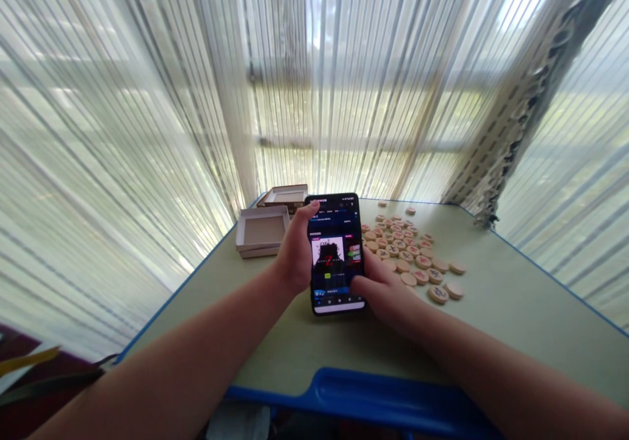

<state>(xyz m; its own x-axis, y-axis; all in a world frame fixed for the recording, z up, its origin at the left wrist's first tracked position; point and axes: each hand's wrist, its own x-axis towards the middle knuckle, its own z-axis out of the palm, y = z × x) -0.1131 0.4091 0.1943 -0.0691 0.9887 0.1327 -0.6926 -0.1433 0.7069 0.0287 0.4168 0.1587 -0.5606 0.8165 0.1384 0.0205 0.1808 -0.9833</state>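
A smartphone (335, 256) with a dark, lit screen is held upright above the table, tilted toward me. My left hand (297, 250) grips its left edge, the thumb lying near the top of the screen. Round the lower right edge is my right hand (386, 289), its thumb over the lower part of the screen. Behind the phone and to its right lie many round wooden xiangqi pieces (405, 256), some with red or dark characters face up. The fingers behind the phone are hidden.
The pale green table (521, 309) has a blue edge and a blue tray (383, 391) along its front. An open cardboard box (263, 253) stands at the back left, with another box part (284, 195) behind it. A string curtain (354, 86) hangs beyond the table.
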